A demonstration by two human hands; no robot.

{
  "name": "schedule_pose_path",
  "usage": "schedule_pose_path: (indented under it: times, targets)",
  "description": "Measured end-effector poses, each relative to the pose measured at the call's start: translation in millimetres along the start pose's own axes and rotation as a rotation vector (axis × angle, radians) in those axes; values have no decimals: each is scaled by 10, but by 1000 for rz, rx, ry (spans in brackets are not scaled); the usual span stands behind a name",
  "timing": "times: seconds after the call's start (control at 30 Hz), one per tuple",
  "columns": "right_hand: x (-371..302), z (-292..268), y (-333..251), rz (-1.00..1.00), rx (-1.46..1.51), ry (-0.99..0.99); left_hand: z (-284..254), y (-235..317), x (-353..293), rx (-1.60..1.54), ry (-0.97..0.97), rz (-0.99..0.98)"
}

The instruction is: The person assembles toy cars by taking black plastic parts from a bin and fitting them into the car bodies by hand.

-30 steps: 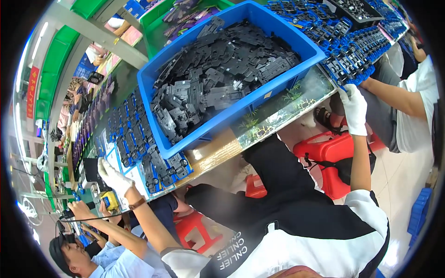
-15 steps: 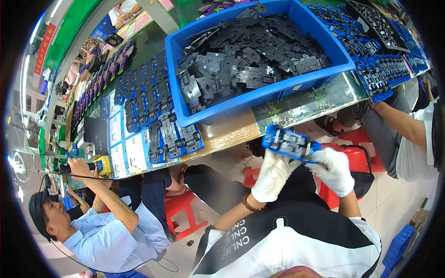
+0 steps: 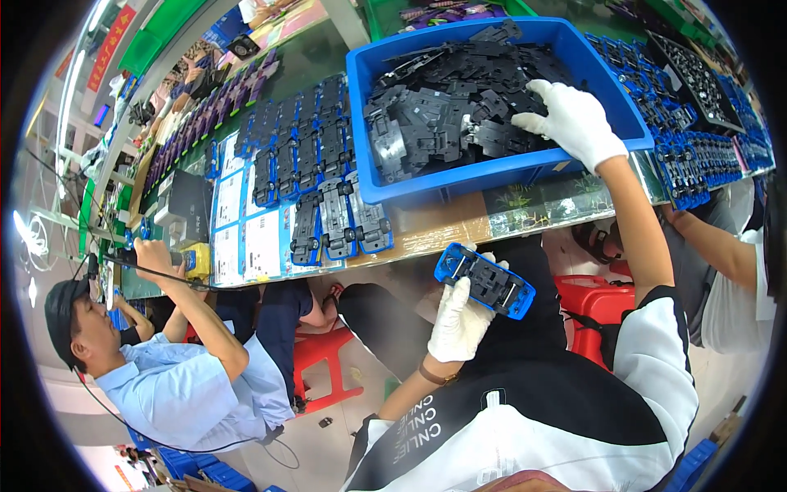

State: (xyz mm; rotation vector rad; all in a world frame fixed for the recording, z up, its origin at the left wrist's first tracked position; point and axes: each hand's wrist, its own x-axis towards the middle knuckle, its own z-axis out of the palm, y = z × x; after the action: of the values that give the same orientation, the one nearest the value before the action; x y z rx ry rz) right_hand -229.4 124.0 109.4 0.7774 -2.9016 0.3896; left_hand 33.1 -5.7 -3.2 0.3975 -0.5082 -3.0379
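Note:
My gloved left hand (image 3: 461, 324) grips a blue toy car body (image 3: 487, 281) in front of the table edge. Its black inside faces up, with the thumb along the near side. My gloved right hand (image 3: 567, 123) is over the right part of a big blue bin (image 3: 492, 174), thumb and forefinger spread apart. No part shows between those two fingers; the other fingers are partly hidden. Below them lies a heap of flat black plastic car base plates (image 3: 434, 123), which fills much of the bin.
Rows of toy car assemblies with wheels (image 3: 336, 217) lie on the table left of the bin. More blue car parts (image 3: 684, 168) and a black tray of small parts (image 3: 693, 78) are at the right. A co-worker in light blue (image 3: 176, 369) works at the left.
My right hand has let go of the car and moved up over the bin. The left hand has brought the car slightly nearer and turned it. The view has shifted.

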Motion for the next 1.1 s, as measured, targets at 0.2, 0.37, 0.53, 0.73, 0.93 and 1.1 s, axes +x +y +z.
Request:
schedule_pose_path:
  times: [0.2,0.37,0.53,0.73,0.93,1.1]
  targets:
    - [249,117,162,-179,-135,80,-50,80,19,-16,-19,18]
    - [411,-20,429,1,469,74,-21,167,19,58,-51,105]
    - [171,-355,469,80,692,140,-12,177,98,-25,-48,77]
    - [-997,-130,-524,-316,57,417,57,112,140,-109,-61,127]
    - [-1575,445,-968,-511,290,326,-31,80,74,19,-67,217]
    - [-1655,599,-991,-425,258,300,-57,33,83,61,-97,206]
